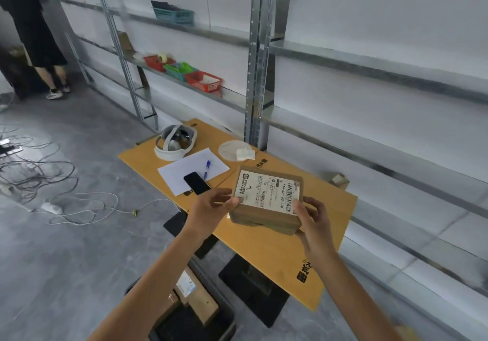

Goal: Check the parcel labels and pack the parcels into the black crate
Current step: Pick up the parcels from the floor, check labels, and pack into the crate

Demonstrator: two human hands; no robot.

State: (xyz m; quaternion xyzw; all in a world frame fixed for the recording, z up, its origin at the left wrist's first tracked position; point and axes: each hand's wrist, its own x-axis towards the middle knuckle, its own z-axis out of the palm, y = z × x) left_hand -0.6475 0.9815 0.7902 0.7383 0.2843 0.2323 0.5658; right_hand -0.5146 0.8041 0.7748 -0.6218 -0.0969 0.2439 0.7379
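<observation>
While both hands gripped it, the parcel [266, 200] hung above the table [266, 251], label [267, 192] up. Left hand [211, 208] pinched its left edge, right hand [313, 220] its right. Below the table stood the crate [211, 322].

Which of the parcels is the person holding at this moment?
The labelled parcel above the cardboard tabletop, gripped by the left hand and right hand; other parcels lie in the black crate below.

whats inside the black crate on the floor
The black crate holds a brown parcel with a white label and a second parcel. The left forearm hides its left side.
</observation>
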